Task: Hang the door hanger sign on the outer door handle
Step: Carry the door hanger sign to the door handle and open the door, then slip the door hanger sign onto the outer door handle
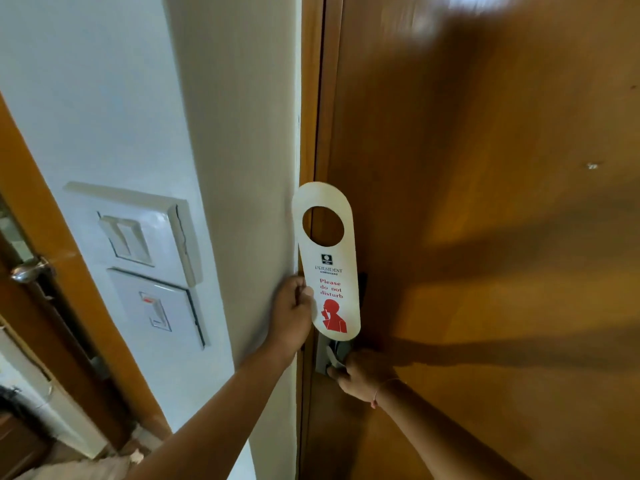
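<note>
White wall (239,168) is filling the left of the view and a brown wooden door (485,237) is standing shut on the right, with shadows of the arms lying across it. On the wall, a bank of light switches (138,244) is sitting above a second switch plate (156,306), and further left a second door with a metal lever (29,270) is showing at the edge. The person's left hand (291,313) is holding the door hanger sign (327,265) upright in front of the door's edge, its grip pinching the sign's lower left side, thumb on the printed face. The sign is cream with a round hole near its top, red words reading "Please do not disturb" and a red figure below. It is hanging above the door handle (332,356), not on it. The right hand (360,375) is reaching to that metal handle, its grip closing round the lever, a thin band showing at the wrist
</note>
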